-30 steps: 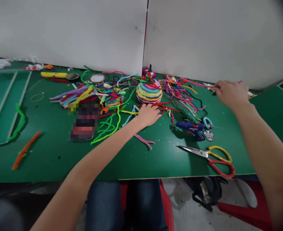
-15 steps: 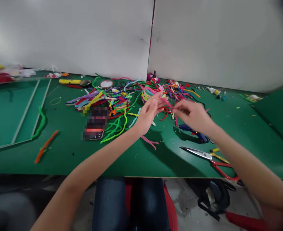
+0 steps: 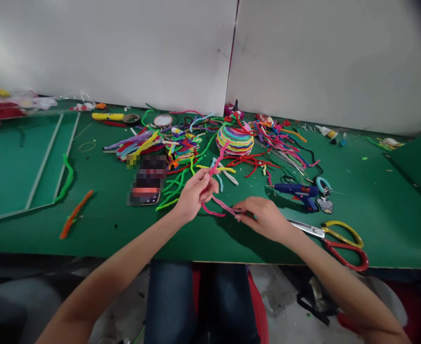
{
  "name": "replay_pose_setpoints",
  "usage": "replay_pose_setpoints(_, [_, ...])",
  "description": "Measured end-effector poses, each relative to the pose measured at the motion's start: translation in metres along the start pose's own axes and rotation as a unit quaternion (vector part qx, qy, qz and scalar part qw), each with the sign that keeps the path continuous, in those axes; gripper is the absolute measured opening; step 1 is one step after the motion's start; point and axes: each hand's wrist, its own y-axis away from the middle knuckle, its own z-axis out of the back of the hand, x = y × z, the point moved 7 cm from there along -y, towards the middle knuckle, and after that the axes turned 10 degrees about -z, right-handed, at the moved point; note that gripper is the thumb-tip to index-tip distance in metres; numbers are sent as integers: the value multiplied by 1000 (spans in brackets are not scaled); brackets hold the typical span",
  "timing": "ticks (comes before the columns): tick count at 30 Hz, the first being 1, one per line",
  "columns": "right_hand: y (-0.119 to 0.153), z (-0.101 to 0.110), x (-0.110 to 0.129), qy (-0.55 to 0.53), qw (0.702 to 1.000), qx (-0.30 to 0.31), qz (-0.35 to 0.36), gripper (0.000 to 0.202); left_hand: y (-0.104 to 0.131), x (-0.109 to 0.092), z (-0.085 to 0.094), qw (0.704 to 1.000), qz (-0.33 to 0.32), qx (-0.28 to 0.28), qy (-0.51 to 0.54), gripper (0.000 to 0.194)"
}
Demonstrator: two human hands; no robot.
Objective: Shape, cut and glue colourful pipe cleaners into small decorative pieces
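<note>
My left hand (image 3: 195, 193) is closed around pink pipe cleaners (image 3: 222, 155), whose twisted upper end sticks up past my fingers. Below that hand the strands part into loose tails. One tail is pinched between the thumb and fingers of my right hand (image 3: 262, 217), lower and to the right; the other curves free over the green table (image 3: 182, 239). Behind my hands stands a round ball wrapped in striped, many-coloured pipe cleaners (image 3: 235, 139), with red ones at its top. Red pipe cleaners (image 3: 257, 163) lie just in front of it.
A blue glue gun (image 3: 296, 190) and large scissors (image 3: 314, 231) with yellow and red handles lie right. Left are a phone (image 3: 148, 184), mixed pipe cleaners (image 3: 131, 145) and an orange piece (image 3: 76, 214). Tape rolls (image 3: 163, 120) sit near the white wall (image 3: 124, 52).
Both hands have come down and nearer, away from the ball, which now shows fully. My right hand has moved from the pink pipe cleaners' upper end to a lower tail.
</note>
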Motion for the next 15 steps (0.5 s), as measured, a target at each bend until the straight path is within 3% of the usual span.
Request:
replay_pose_setpoints(3, [5,-8,6,-111,991,13,-68,47,13,-13,-8,994,-9,-71,88,19])
replay_pose_setpoints(7, [11,-23,38,-269,960,69,-28,38,36,-27,-16,976,-78,-157,129,18])
replay_pose_setpoints(9, [15,-23,45,-345,938,38,-24,33,48,-29,-11,966,-118,-187,132,19])
replay_pose_setpoints(11, [20,-20,42,-391,919,-33,-43,23,57,-24,-5,965,-119,-193,133,20])
replay_pose_setpoints(13, [26,-19,34,-424,898,-98,-69,13,65,-9,0,976,-67,-171,114,21])
replay_pose_setpoints(15, [29,-24,26,-464,874,-120,-87,21,75,10,3,987,10,-145,66,22])
